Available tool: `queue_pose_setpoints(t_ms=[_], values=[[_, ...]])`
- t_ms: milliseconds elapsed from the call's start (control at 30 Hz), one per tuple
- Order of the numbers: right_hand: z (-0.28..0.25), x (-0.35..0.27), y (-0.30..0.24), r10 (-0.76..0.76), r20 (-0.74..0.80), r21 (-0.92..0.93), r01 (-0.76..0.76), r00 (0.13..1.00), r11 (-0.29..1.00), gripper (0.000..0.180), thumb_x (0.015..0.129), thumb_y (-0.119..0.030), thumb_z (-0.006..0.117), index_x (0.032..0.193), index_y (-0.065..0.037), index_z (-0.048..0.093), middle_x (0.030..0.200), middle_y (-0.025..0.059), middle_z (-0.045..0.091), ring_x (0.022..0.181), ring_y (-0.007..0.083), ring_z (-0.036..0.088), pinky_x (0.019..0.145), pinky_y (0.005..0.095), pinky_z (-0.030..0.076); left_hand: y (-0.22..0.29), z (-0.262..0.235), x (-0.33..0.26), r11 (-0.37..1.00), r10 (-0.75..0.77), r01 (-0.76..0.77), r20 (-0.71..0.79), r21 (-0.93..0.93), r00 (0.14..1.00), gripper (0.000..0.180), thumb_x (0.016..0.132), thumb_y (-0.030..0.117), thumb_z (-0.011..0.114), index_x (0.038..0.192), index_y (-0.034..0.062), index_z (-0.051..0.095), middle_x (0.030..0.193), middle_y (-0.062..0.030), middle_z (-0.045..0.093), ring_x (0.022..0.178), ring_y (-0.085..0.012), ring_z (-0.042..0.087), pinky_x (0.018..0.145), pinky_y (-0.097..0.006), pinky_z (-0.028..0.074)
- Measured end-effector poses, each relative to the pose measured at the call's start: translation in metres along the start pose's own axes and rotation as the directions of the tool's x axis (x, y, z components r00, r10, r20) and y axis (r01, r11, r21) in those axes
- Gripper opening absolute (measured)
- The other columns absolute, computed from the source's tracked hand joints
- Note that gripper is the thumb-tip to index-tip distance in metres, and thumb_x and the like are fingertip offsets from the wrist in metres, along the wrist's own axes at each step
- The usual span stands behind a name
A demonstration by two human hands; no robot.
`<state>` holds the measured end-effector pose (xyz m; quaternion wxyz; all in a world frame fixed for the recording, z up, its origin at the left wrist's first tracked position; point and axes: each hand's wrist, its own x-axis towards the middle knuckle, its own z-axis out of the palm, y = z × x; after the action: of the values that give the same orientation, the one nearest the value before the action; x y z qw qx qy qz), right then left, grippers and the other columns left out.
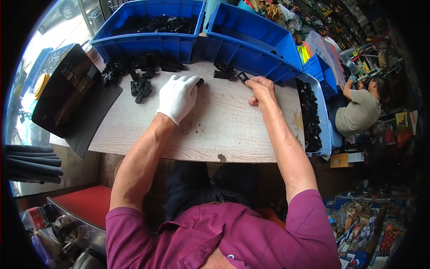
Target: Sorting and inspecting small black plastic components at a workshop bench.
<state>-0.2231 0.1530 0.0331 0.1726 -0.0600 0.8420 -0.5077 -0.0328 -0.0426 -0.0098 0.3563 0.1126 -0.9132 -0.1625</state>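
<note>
My left hand [178, 98], in a white knitted glove, is closed over the middle of the wooden table [224, 121]. A small black plastic part [200, 82] pokes out at its fingertips; the rest is hidden. Farther right, my bare right hand [262, 91] pinches a black frame-like plastic part [242, 77] between thumb and fingers. Just left of that part, a few black pieces [223, 71] lie in front of the bins. A loose heap of black plastic parts [141, 87] spreads left of my gloved hand.
Two blue bins stand along the far edge: a left bin [143, 45] with black parts and a right bin [255, 56]. A pale blue tray [324, 121] of black parts sits at the right. A tablet in a dark case [67, 89] leans at left. Another person [358, 110] works at far right.
</note>
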Motion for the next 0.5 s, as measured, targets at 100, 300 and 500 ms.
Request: queue_pose_setpoints(t_ms=[100, 300, 500], values=[[-0.011, -0.013, 0.007, 0.049, 0.069, 0.051, -0.052, 0.996, 0.997, 0.023, 0.09, -0.021, 0.075, 0.106, -0.005, 0.071, 0.073, 0.0007, 0.06, 0.044, 0.0088, 0.049, 0.04, 0.0305, 0.051, -0.001, 0.0, 0.0, 1.0, 0.0, 0.0, 0.011, -0.012, 1.0, 0.021, 0.09, 0.011, 0.066, 0.109, 0.0107, 0.073, 0.1, -0.0107, 0.075, 0.09, -0.034, 0.067, 0.08, -0.043, 0.057], [-0.013, -0.036, 0.009, 0.03, 0.075, 0.079, -0.036, 0.997, 0.996, 0.035, 0.085, -0.022, 0.081, 0.113, -0.003, 0.069, 0.068, 0.002, 0.06, 0.042, 0.0095, 0.051, 0.04, 0.0307, 0.052, 0.001, -0.001, -0.002, 0.997, 0.013, -0.012, 0.009, -0.079, 1.0, 0.023, 0.091, 0.011, 0.065, 0.113, 0.01, 0.073, 0.101, -0.0115, 0.075, 0.091, -0.0344, 0.067, 0.082, -0.043, 0.056], [-0.005, -0.029, 0.011, -0.071, 0.018, -0.176, 0.073, 0.997, 0.982, 0.042, 0.079, -0.019, 0.083, 0.116, -0.003, 0.072, 0.091, 0.0105, 0.073, 0.049, 0.0149, 0.059, 0.04, 0.0308, 0.053, 0.008, -0.004, 0.0, 0.986, 0.079, -0.076, 0.019, -0.148, 0.997, 0.025, 0.09, 0.009, 0.066, 0.114, 0.0081, 0.073, 0.104, -0.0131, 0.074, 0.094, -0.0352, 0.068, 0.085, -0.042, 0.056]])
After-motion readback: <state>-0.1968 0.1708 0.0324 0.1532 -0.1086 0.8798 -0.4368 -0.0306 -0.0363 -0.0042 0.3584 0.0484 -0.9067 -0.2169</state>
